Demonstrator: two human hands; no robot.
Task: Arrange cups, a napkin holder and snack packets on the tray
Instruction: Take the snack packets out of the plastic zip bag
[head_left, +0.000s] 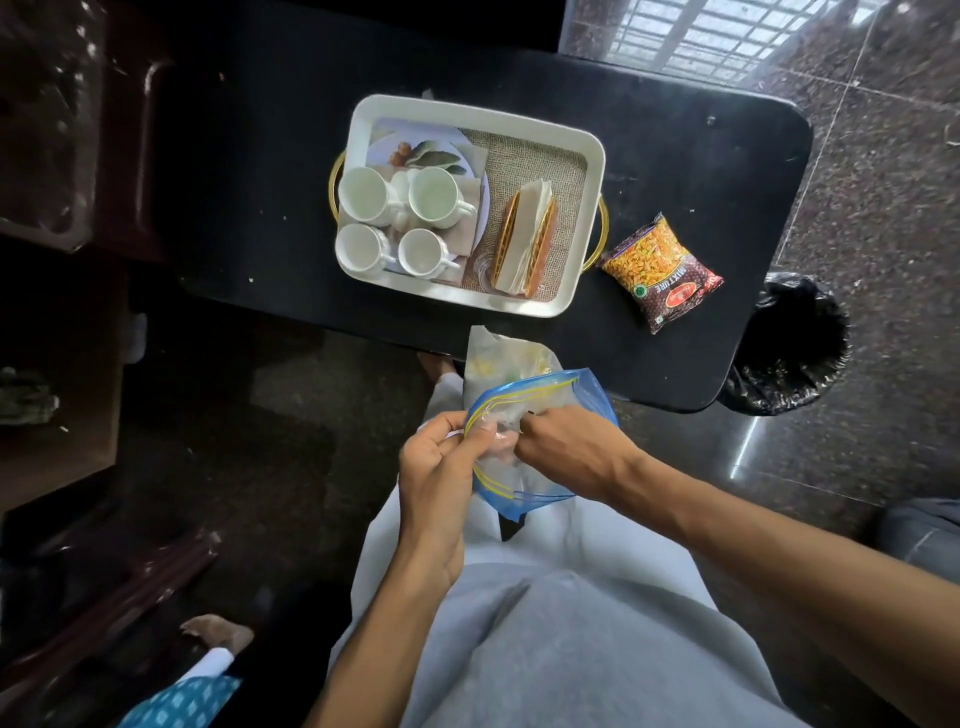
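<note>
On the black desk (675, 156) a white tray (582, 140) with gold handles sits toward the left part, close to the near edge. Four white cups (436, 197) stand grouped in the tray's left half, two toward the far side and two nearer, touching or almost touching one another on a printed mat. To their right, in the tray's right half over a woven liner, stands a gold napkin holder (524, 244) stuffed with pale napkins, tilted so that its long side runs from the far edge toward the near one. Just off the tray's right handle, flat on the desk and well short of the right edge, lies a snack packet (660, 270) with yellow contents showing and a dark lower band — apart from the tray, not touching it.

Below the desk's near edge, over the person's lap, both hands hold a clear zip bag (540, 395) with a blue rim and yellow seal lines. The left hand (441, 467) is closed on the bag's left side, thumb and fingers pinching the plastic at the mouth. The right hand (571, 447) is curled at the bag's opening from the right, fingers tucked into or against the plastic — how deep I cannot tell. Something pale with yellow and green patches shows through the bag's far end; what it is stays unclear. Both hands are well apart from the tray and the packet.
</note>
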